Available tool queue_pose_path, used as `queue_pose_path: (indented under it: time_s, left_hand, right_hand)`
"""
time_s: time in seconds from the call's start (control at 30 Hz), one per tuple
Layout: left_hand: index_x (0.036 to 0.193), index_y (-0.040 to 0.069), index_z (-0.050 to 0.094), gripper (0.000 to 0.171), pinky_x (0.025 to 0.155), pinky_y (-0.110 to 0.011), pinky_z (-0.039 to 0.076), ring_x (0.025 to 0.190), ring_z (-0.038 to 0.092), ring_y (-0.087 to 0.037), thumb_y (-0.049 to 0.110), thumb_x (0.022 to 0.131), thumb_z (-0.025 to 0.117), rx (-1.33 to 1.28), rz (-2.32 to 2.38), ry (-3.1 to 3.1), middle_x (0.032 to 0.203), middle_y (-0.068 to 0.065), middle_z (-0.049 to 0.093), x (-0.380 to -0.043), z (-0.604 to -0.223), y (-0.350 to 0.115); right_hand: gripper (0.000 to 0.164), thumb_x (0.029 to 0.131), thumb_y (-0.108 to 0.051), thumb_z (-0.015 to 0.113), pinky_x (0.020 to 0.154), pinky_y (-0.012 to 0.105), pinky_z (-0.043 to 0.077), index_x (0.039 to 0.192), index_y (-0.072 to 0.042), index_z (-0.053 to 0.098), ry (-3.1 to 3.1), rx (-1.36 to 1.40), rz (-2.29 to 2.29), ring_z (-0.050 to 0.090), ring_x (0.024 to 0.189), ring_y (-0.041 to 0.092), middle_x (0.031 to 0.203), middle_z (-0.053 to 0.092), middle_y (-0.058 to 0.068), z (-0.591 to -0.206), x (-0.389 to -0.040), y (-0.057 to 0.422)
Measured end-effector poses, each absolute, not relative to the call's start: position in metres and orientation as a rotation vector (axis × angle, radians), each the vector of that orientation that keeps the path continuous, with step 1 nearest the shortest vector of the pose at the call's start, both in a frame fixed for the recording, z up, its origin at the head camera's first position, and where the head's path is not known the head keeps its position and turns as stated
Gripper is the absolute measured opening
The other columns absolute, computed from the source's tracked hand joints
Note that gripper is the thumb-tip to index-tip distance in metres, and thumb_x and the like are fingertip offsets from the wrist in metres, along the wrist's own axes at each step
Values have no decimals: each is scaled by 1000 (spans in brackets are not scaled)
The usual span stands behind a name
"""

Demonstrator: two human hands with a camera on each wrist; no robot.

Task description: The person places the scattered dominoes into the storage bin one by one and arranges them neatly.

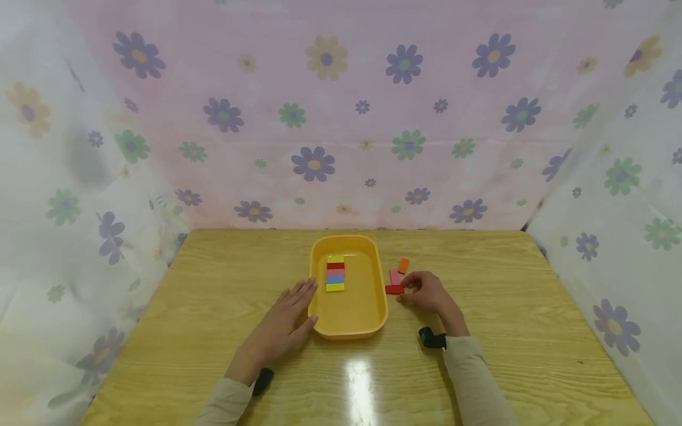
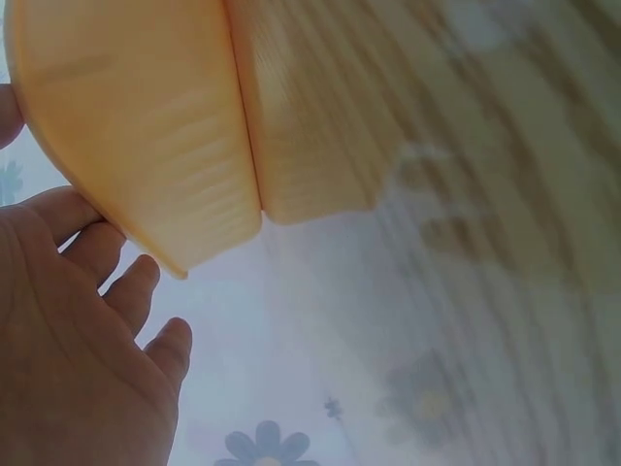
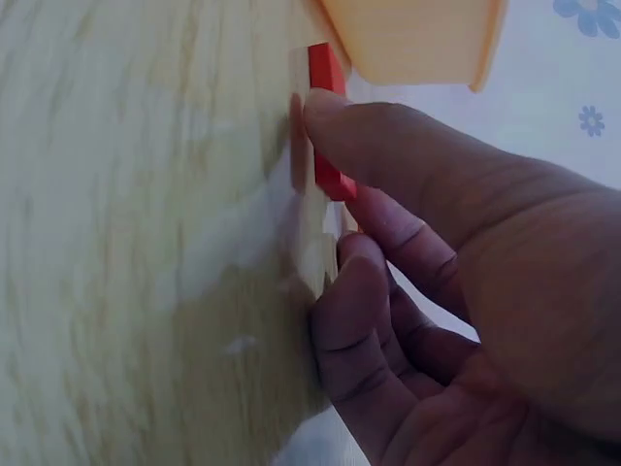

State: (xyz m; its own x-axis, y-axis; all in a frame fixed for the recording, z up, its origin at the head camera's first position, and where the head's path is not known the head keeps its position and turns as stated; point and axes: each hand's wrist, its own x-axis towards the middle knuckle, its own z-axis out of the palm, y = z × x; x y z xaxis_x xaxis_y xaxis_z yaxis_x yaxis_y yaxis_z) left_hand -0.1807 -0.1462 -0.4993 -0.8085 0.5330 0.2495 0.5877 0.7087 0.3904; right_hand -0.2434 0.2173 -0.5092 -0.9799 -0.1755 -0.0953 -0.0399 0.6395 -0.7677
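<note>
A yellow plastic tray [image 1: 348, 330] stands on the table, with a row of several coloured blocks [image 1: 335, 273] lying in its left half: yellow, red, pink, blue and yellow. My left hand [image 1: 282, 322] rests against the tray's left side, fingers mostly straight; the left wrist view shows its fingertips on the rim [image 2: 146, 249]. To the right of the tray, my right hand [image 1: 426, 293] pinches a red block [image 3: 330, 146] between thumb and index finger, low over the table. Just behind that lies a pink block [image 1: 394, 276], and farther back an orange block [image 1: 404, 265].
The wooden table [image 1: 224, 266] ends at a flowered cloth backdrop [image 1: 362, 130] behind and at both sides. Dark wrist-worn devices sit at the left wrist [image 1: 263, 381] and the right wrist [image 1: 431, 339]. Light glares off the table in front of the tray.
</note>
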Motion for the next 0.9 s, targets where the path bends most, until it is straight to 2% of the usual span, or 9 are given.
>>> queue_pose_path:
  time_s: [0.13,0.57,0.9]
  left_hand:
    - [149,12,22,65,112,-54,17,141,19,-26,36,96,49,-929,-693,-2800,155,1,17,-180,-500,-147]
    - [150,13,20,64,113,-51,16,142,15,-22,44,97,40,-939,-746,-2816,156,3,13,-181,-499,-148]
    - [149,14,21,64,112,-52,18,142,16,-22,40,97,46,-918,-721,-2808,156,1,13,-180,-500,-146]
  right_hand:
    - [20,73,-12,78,63,27,44,89,-5,67,2689,-214,-1267,49,71,18,83,61,6,-511,-241,218]
    - [19,77,-15,75,63,27,43,91,-4,66,2705,-237,-1224,49,71,17,82,59,5,-510,-243,219]
    - [19,86,-18,67,60,27,50,94,-2,61,2652,-260,-1318,55,68,16,83,62,6,-513,-242,223]
